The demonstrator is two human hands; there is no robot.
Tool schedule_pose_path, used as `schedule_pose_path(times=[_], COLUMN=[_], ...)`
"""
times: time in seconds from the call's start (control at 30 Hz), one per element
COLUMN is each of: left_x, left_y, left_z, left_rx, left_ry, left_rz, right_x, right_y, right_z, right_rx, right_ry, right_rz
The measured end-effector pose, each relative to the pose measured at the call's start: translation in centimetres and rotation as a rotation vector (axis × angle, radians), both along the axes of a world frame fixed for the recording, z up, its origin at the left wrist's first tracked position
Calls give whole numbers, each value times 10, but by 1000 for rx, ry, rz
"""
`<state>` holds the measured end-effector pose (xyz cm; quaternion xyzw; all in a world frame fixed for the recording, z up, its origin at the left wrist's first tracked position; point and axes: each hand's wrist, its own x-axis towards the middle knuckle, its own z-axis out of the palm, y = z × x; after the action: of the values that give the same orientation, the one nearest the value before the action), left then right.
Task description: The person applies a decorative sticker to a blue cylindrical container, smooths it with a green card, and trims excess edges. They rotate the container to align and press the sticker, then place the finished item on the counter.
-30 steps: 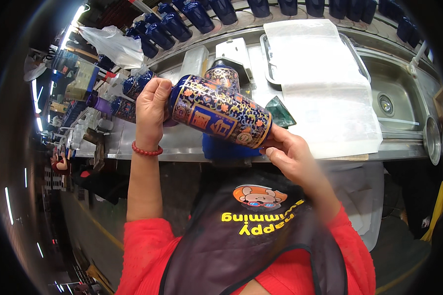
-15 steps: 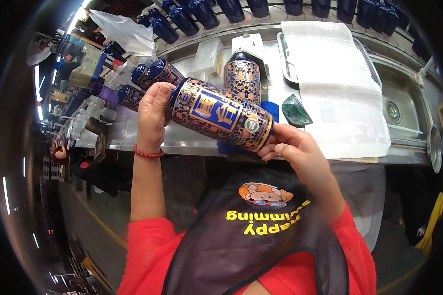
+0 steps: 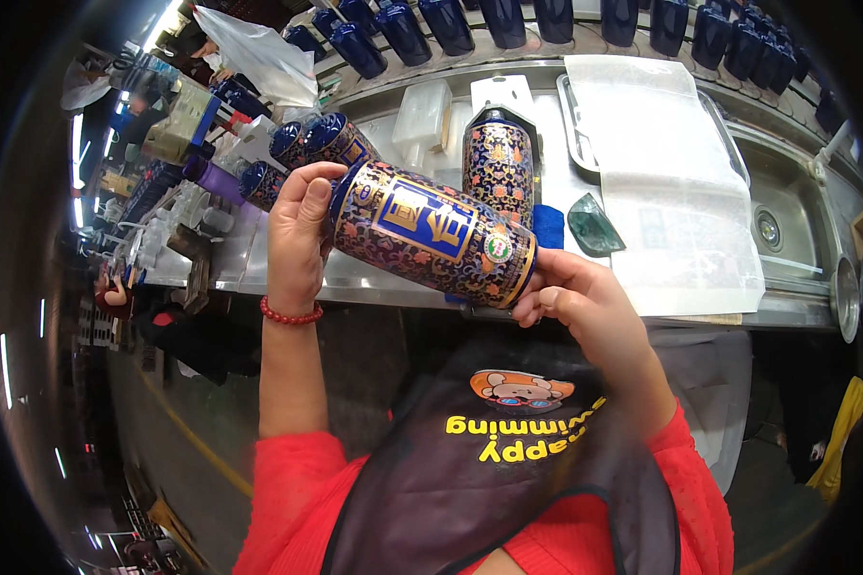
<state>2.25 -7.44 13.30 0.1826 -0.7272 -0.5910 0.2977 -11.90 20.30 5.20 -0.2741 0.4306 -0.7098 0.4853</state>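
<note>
A dark blue bottle [image 3: 433, 233] with gold and orange floral patterning lies tilted between my two hands, above the bench's front edge. My left hand [image 3: 300, 225] is closed round its neck end at the upper left. At the lower right, the fingers of my right hand [image 3: 578, 295] grip its base. Another bottle with the same patterning [image 3: 499, 168] rests on the bench just behind, beside a blue cloth [image 3: 548, 228]. Right of the cloth lies a dark green, glassy-looking piece [image 3: 595, 226]. Several more patterned bottles [image 3: 340, 142] lie to the left.
Sheets of white paper [image 3: 676, 211] cover part of the metal bench and a tray [image 3: 577, 129]. A sink [image 3: 786, 225] is at the right. Plain blue bottles [image 3: 553, 19] line a curved conveyor behind. A clear plastic box [image 3: 422, 115] stands near the back.
The bench and its things have shifted slightly right in the picture. The held bottle has turned a little about its length; both hands keep their hold.
</note>
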Motion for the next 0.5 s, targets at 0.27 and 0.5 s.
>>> schedule_pose_path(times=[0.27,0.5], left_x=[22,50], left_y=[-22,-35], left_z=[12,26], left_rx=[-70,-113], left_ry=[18,-58], left_rz=[-7,124], right_x=[16,25], right_y=[-16,-54], right_z=[10,-11], right_rx=[-42,-103], right_ry=[-153,-376], right_rz=[66,164])
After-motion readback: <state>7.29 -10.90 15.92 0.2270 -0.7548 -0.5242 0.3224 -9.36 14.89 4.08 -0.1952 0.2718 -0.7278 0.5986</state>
